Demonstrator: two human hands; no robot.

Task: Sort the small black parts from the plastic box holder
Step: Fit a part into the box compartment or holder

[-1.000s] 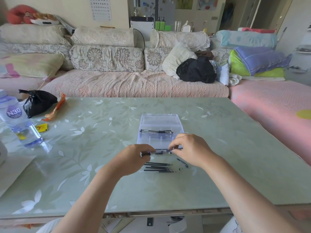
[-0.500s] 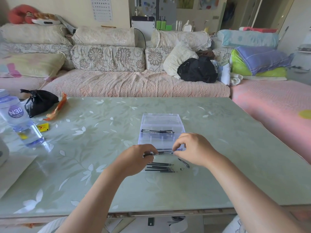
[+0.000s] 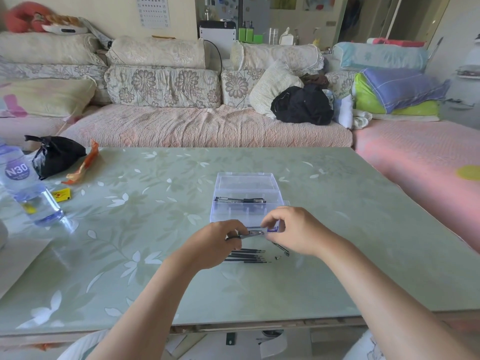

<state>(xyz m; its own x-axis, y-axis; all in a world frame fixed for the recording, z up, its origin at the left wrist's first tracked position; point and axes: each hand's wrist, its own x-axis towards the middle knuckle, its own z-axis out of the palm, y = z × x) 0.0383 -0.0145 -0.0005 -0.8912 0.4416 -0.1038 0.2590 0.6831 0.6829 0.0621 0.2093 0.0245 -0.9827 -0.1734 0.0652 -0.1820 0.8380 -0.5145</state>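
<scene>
A clear plastic box sits open at the table's middle, its lid tipped back. A few black pens lie in its rear compartment. In front of the box, several thin black refills lie side by side on the table, with a loose black clip and a tiny part to their right. My left hand and my right hand pinch the two ends of one pen, held level just above the refills.
A water bottle, a black bag, an orange wrapper and a small yellow packet occupy the table's left side. White paper lies at the near left. A sofa with cushions runs behind the table.
Both hands keep their hold on the pen and have drawn slightly closer together. The box and the refills have not moved.
</scene>
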